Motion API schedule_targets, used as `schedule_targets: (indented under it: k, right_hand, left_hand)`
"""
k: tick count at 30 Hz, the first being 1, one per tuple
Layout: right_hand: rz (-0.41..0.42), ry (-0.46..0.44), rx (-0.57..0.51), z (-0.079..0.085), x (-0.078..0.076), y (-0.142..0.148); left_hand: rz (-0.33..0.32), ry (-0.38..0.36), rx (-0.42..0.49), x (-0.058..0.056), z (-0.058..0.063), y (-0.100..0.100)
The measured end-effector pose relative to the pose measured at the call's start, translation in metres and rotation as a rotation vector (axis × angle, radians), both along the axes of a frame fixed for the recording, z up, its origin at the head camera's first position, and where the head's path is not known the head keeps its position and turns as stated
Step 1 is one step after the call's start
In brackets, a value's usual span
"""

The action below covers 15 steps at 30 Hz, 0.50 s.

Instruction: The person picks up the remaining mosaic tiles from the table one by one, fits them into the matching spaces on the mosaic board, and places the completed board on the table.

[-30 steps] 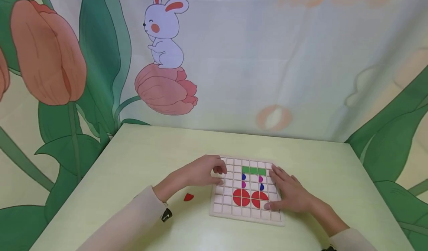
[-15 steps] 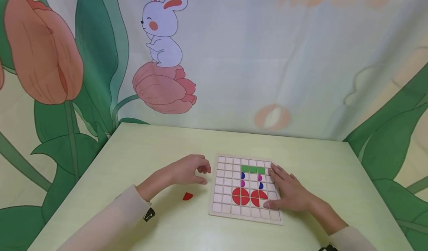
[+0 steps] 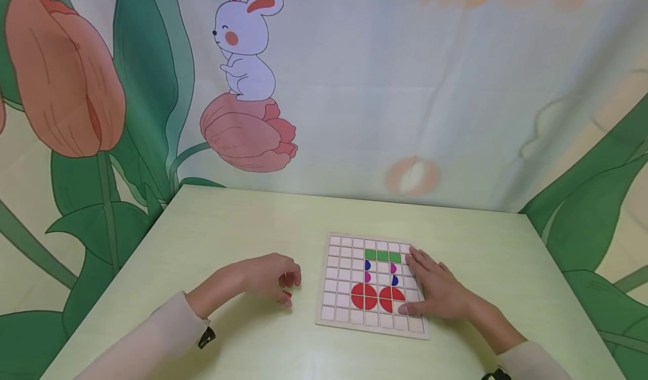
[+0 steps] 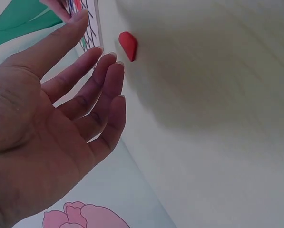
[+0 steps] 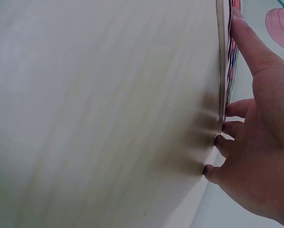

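Observation:
A pale wooden grid board (image 3: 334,299) lies on the table. Green squares (image 3: 383,256) form a row on it, above blue half-rounds (image 3: 395,280) and magenta half-rounds (image 3: 367,277). Below sit a full red circle (image 3: 358,303) and a three-quarter red circle (image 3: 387,302). My left hand (image 3: 265,276) hovers left of the board, fingers loosely bent and thumb apart. Beneath it, a red quarter-circle piece (image 4: 128,46) lies on the table beyond the fingertips, mostly hidden in the head view. My right hand (image 3: 441,290) rests along the board's right edge, thumb on its lower right cells.
The pale yellow table (image 3: 243,217) reaches back to a cloth backdrop (image 3: 344,87) printed with a rabbit and tulips. A dark clip-like piece (image 3: 206,338) hangs at the left sleeve cuff.
My left hand has moved left and towards me, from over the board's left edge to above the loose red piece. The right hand keeps its place on the board.

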State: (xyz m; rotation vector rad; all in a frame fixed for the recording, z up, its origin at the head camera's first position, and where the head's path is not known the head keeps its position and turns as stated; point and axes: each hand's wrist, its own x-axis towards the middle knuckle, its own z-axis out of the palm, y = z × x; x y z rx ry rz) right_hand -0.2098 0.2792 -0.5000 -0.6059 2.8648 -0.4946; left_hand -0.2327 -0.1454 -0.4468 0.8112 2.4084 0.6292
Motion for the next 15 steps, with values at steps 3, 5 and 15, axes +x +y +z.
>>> schedule_targets:
  k: [3, 5, 15]
  right_hand:
    - [-0.001, 0.002, 0.002, -0.001, 0.000, 0.000]
    - [0.002, 0.005, 0.005, -0.001, 0.000, 0.001]
    - [-0.001, 0.004, -0.003, 0.000, 0.000, 0.000]
  left_hand:
    - [-0.025, -0.022, 0.016, 0.003, -0.003, -0.004]
    - [-0.037, -0.027, 0.017, 0.005, -0.005, -0.006]
    - [-0.019, 0.014, 0.012, 0.013, -0.009, -0.006]
